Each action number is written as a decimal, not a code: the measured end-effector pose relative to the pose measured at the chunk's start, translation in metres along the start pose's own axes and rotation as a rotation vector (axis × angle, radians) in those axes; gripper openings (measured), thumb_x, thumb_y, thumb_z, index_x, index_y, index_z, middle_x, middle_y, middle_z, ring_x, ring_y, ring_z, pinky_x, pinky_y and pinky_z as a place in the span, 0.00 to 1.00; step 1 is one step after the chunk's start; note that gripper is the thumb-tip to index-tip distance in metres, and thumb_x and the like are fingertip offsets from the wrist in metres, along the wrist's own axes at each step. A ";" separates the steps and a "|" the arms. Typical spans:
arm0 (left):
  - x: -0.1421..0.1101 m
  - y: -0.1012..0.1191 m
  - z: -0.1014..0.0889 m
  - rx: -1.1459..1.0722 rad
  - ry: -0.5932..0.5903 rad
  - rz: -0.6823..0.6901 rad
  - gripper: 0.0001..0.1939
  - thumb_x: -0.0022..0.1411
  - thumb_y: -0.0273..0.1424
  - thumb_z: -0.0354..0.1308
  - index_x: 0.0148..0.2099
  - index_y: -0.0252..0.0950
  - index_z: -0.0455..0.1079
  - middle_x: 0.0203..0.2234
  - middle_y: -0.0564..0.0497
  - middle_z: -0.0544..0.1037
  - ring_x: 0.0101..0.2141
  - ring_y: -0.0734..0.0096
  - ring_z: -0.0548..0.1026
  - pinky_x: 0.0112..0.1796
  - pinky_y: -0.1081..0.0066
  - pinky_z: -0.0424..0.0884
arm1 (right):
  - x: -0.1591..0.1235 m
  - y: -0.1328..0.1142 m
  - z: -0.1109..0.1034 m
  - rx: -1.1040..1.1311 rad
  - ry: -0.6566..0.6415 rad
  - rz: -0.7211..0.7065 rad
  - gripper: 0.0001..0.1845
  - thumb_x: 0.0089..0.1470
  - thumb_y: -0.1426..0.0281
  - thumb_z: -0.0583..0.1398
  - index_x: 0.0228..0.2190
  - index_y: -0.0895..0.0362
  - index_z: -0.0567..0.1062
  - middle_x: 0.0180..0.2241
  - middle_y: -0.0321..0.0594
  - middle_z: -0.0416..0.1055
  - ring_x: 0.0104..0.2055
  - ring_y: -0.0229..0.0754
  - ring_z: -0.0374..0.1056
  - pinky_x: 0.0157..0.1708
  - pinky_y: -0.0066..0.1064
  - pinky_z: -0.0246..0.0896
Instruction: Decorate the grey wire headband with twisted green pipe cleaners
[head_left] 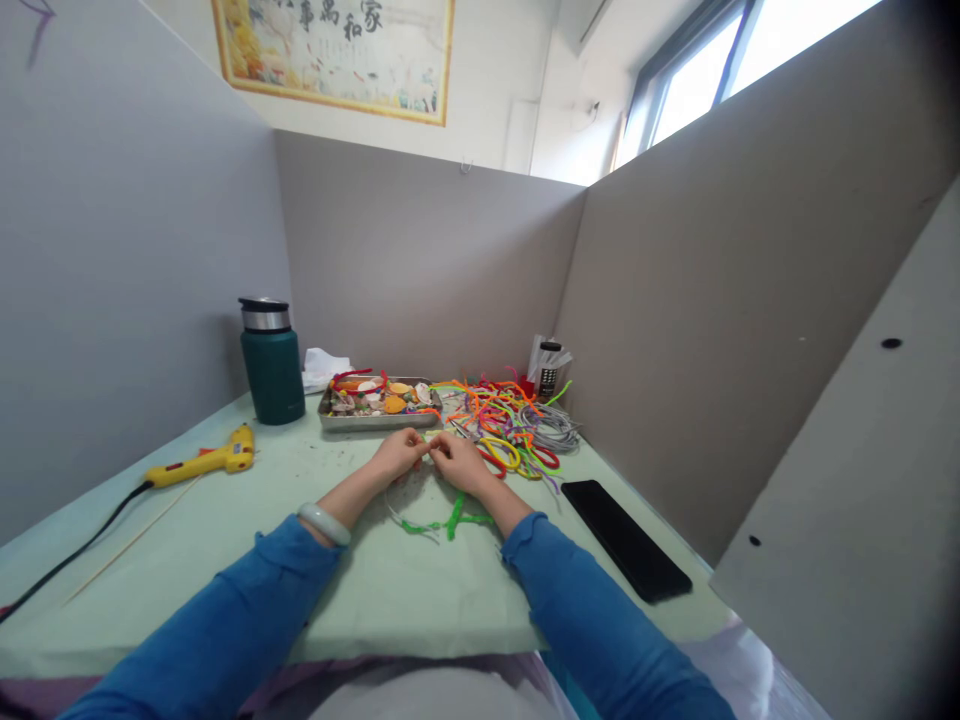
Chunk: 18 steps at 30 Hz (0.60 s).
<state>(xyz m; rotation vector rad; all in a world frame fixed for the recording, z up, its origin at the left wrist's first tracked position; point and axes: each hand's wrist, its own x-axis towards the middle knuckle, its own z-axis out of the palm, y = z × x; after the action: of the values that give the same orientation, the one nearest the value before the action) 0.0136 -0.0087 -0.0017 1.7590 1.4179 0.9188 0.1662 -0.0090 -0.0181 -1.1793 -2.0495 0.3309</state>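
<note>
My left hand (399,455) and my right hand (460,464) meet over the middle of the table, fingertips pinched together. What lies between the fingers is too small to make out. Below them a thin pale wire (389,508) curves down toward the table. Its lower end runs by a short green fuzzy piece (414,527). Beside that, under my right wrist, lies a bent and branched green pipe cleaner (455,516). Just beyond my hands stands a metal tray (375,424) holding shells and small colourful pieces.
A heap of colourful pipe cleaners (501,415) lies right of the tray, beside coiled grey wire (553,430). A black phone (626,540) rests at right. On the left are a yellow glue gun (201,464), a thin wooden stick (135,538) and a green bottle (273,375). Grey partitions (427,255) enclose the table.
</note>
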 end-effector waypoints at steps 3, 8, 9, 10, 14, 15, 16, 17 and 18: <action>-0.001 0.002 -0.001 0.022 0.014 0.059 0.16 0.52 0.44 0.56 0.30 0.36 0.62 0.16 0.59 0.68 0.10 0.83 0.56 0.12 0.78 0.50 | 0.000 0.001 0.001 -0.005 0.005 0.006 0.08 0.52 0.70 0.54 0.32 0.55 0.73 0.26 0.36 0.71 0.28 0.37 0.63 0.28 0.26 0.52; -0.002 0.003 -0.002 0.006 0.016 0.057 0.14 0.52 0.42 0.57 0.32 0.36 0.64 0.18 0.58 0.69 0.10 0.84 0.56 0.13 0.78 0.51 | 0.000 0.000 0.001 -0.014 0.005 -0.002 0.09 0.52 0.71 0.54 0.31 0.56 0.74 0.25 0.36 0.71 0.28 0.37 0.63 0.28 0.26 0.53; -0.002 0.003 -0.002 0.003 0.016 0.058 0.14 0.52 0.42 0.57 0.32 0.36 0.64 0.18 0.58 0.69 0.10 0.84 0.57 0.13 0.78 0.51 | 0.000 0.000 0.000 -0.015 0.004 -0.005 0.09 0.52 0.71 0.54 0.31 0.56 0.74 0.25 0.36 0.71 0.28 0.37 0.63 0.28 0.26 0.53; -0.001 0.003 -0.002 -0.001 0.017 0.063 0.14 0.52 0.42 0.57 0.33 0.36 0.64 0.18 0.58 0.69 0.10 0.83 0.57 0.13 0.78 0.51 | 0.000 0.000 0.000 -0.014 0.004 -0.005 0.09 0.52 0.71 0.54 0.31 0.56 0.74 0.25 0.36 0.71 0.28 0.37 0.63 0.28 0.26 0.53; 0.001 0.000 -0.002 0.014 0.026 0.099 0.15 0.51 0.43 0.57 0.34 0.36 0.65 0.19 0.57 0.71 0.10 0.83 0.58 0.13 0.78 0.53 | 0.001 0.000 0.000 0.005 0.007 0.010 0.09 0.52 0.70 0.54 0.30 0.56 0.74 0.25 0.36 0.71 0.27 0.37 0.63 0.28 0.26 0.53; 0.001 -0.001 -0.002 0.025 0.030 0.111 0.15 0.52 0.43 0.56 0.34 0.36 0.65 0.19 0.57 0.72 0.10 0.83 0.58 0.13 0.78 0.53 | 0.001 0.000 0.000 0.012 0.010 0.018 0.09 0.51 0.70 0.54 0.30 0.56 0.74 0.25 0.36 0.71 0.27 0.37 0.63 0.28 0.26 0.53; 0.002 -0.001 -0.002 0.037 0.035 0.124 0.15 0.52 0.42 0.56 0.34 0.36 0.66 0.20 0.56 0.72 0.10 0.82 0.59 0.14 0.78 0.54 | 0.002 0.000 0.000 0.020 0.015 0.027 0.09 0.51 0.70 0.54 0.29 0.57 0.74 0.25 0.36 0.71 0.27 0.37 0.63 0.28 0.26 0.53; 0.002 -0.002 -0.002 0.049 0.040 0.139 0.14 0.52 0.42 0.56 0.34 0.36 0.66 0.20 0.56 0.73 0.11 0.82 0.59 0.14 0.78 0.54 | 0.002 0.001 0.001 0.028 0.018 0.038 0.08 0.51 0.70 0.54 0.29 0.57 0.74 0.25 0.36 0.71 0.27 0.37 0.63 0.28 0.26 0.53; 0.002 -0.002 -0.002 0.061 0.044 0.153 0.13 0.52 0.41 0.55 0.34 0.36 0.66 0.21 0.56 0.73 0.11 0.82 0.60 0.14 0.78 0.55 | 0.003 0.001 0.001 0.037 0.021 0.048 0.08 0.51 0.70 0.54 0.28 0.57 0.74 0.25 0.36 0.71 0.27 0.37 0.64 0.28 0.26 0.54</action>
<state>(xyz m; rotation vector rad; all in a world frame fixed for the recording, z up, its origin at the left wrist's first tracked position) 0.0110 -0.0059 -0.0016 1.9243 1.3667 1.0096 0.1654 -0.0058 -0.0182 -1.2062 -1.9914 0.3759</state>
